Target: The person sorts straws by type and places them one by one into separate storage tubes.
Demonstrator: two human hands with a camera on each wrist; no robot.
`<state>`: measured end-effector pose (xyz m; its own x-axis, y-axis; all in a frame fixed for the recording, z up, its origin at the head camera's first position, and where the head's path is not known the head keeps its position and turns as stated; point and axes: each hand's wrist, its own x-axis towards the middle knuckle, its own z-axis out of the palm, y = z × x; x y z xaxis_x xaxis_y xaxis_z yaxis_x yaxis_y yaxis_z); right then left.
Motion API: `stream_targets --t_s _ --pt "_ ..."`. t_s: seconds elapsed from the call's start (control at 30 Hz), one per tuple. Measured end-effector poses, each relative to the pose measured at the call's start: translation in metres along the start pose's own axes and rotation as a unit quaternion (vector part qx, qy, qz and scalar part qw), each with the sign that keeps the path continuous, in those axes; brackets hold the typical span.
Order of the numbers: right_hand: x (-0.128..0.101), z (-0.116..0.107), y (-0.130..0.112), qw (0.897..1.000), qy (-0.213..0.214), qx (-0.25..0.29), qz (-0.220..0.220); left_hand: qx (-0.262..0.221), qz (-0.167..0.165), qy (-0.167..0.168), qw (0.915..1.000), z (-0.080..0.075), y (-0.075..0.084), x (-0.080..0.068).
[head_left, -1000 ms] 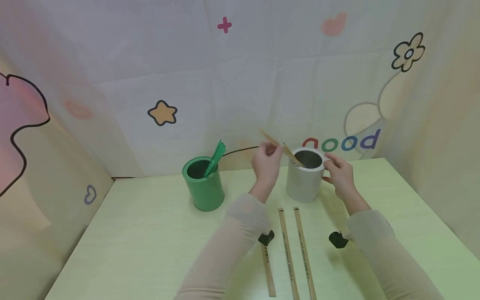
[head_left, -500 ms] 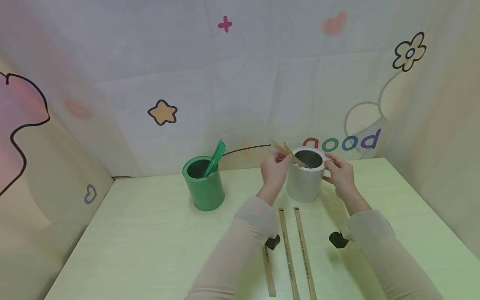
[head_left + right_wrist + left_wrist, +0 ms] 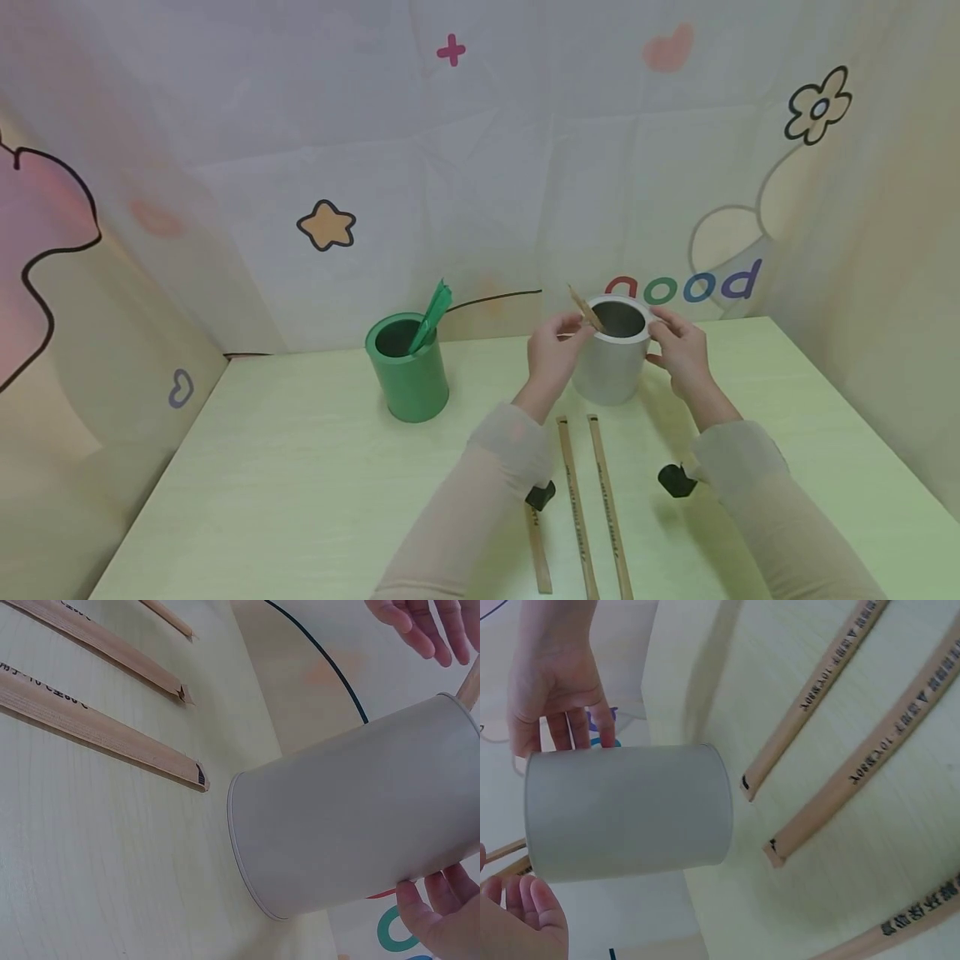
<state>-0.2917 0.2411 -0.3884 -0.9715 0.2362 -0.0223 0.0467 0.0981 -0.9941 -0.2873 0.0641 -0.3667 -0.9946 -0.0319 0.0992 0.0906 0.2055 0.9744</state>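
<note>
Near the bench's far edge, the green cup holds green strips; our right hand grips the grey cup of brown sticks. Whether our left hand pinches, we can't tell.

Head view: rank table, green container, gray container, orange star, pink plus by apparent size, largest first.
1. Table
2. Green container and gray container: too alike to rank
3. Orange star
4. Pink plus
</note>
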Motion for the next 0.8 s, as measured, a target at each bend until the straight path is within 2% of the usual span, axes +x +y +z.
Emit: stream_targets --t_s 0.33,0.67,0.8 --pt "-0.001 0.001 -0.002 1.0 0.004 -0.003 0.005 -0.002 -0.02 -0.04 0.999 -0.017 -0.02 -0.001" --pt "-0.002 0.001 -0.001 1.0 -0.002 -0.001 -0.01 0.005 -0.025 -0.078 0.9966 -0.044 -0.031 -0.005" --pt "-0.002 0.0 -0.001 1.0 -0.003 -0.006 -0.011 0.019 -0.027 -0.084 0.9959 -0.055 -0.039 -0.007"
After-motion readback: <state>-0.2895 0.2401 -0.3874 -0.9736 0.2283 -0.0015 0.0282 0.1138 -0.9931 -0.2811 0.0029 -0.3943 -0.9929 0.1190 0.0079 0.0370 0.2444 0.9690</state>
